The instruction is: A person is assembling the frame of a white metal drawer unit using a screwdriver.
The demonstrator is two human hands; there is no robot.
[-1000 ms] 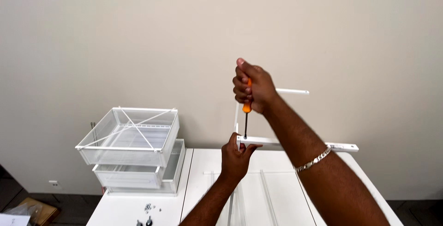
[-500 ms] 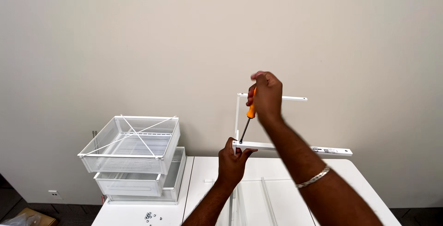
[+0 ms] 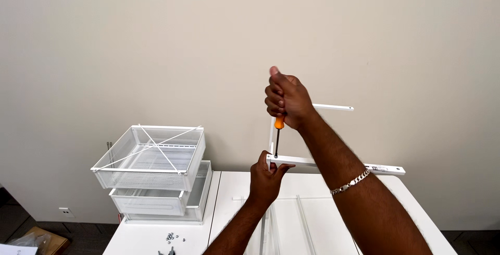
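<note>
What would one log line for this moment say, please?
right hand: grips screwdriver upright, tip on rail | left hand: holds rail end | baskets: stacked at left | screws: loose on table

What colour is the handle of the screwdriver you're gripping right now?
Orange, peeking out below the right hand on the screwdriver; the head view shows it best.

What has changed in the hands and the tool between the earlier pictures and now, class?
The right hand swung the orange-handled screwdriver from tilted half a second ago back to upright, tip on the lower white bar. The left hand kept its grip on the bar's end. The stacked mesh baskets stayed put.
</note>
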